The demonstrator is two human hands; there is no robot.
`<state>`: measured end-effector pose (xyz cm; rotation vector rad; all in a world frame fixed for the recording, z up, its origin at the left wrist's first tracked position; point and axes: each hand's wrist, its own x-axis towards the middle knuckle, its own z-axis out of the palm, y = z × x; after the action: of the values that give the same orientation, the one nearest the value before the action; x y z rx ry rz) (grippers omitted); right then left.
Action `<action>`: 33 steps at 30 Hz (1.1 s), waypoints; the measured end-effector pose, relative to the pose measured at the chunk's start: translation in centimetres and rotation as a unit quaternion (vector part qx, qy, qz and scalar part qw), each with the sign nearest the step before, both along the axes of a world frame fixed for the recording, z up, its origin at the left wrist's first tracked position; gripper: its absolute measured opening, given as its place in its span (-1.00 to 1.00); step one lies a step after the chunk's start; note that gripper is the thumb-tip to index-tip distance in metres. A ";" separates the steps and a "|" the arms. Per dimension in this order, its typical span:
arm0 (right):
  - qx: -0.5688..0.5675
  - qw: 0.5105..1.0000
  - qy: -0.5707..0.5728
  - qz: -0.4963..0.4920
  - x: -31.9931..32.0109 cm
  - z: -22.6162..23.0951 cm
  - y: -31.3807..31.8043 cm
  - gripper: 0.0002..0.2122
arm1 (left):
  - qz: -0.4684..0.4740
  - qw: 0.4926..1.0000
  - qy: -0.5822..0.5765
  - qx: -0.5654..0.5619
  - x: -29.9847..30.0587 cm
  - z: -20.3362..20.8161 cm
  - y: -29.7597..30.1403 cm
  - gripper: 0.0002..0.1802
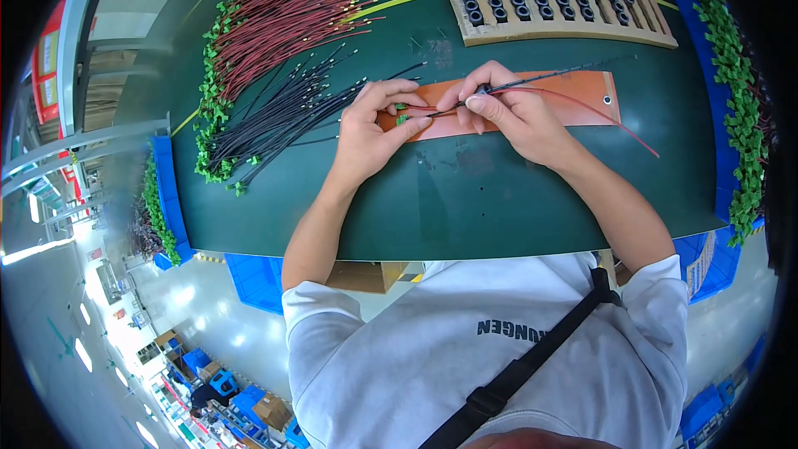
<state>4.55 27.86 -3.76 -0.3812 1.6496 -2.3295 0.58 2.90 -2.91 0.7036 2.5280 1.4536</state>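
Note:
Over an orange strip [582,100] on the green table, my two hands work close together. My left hand [370,129] pinches small green connector pieces [402,119] at the strip's left end, thumb and fingers closed. My right hand [524,120] is closed on a black wire [565,71], whose near end points at the connector and whose far end runs out to the upper right. A red wire [598,103] passes beneath my right hand and curves over the strip's right part. The exact contact at the connector is partly hidden by my fingers.
Left of my hands lie bundles of black wires [274,112] and red wires [291,12] with green ends. A wooden rack [573,31] of black ring-shaped parts stands at the back. Blue bins [709,108] holding green-ended wires hang along both table sides.

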 end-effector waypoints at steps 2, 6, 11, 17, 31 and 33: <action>0.020 1.000 0.015 0.016 -0.3 -0.1 0.4 -0.83 | 0.002 0.999 0.034 -0.019 0.2 -0.1 0.3 -0.57; 0.100 0.995 -0.004 0.007 -0.4 1.0 0.1 -0.81 | 0.003 0.973 0.230 -0.034 0.2 0.7 1.1 -0.64; 0.214 0.969 0.113 -0.041 -0.5 0.4 -0.5 -0.78 | -0.231 0.732 0.600 -0.226 3.1 7.0 5.1 -0.58; 0.228 0.972 0.055 0.005 -0.2 1.7 0.3 -0.75 | -0.180 0.707 0.595 -0.337 -0.6 7.1 4.4 -0.49; 0.233 0.970 0.056 0.041 0.3 1.1 1.2 -0.78 | -0.039 0.788 0.523 -0.322 -5.7 6.2 -4.6 -0.61; 0.289 0.941 0.174 -0.032 0.3 0.6 1.4 -0.78 | -0.050 0.806 0.471 -0.356 -4.8 6.3 -4.4 -0.64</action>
<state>4.90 29.29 -3.17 -0.6355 2.4346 -1.7549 -4.18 -1.55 3.37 1.6057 3.2314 -0.0864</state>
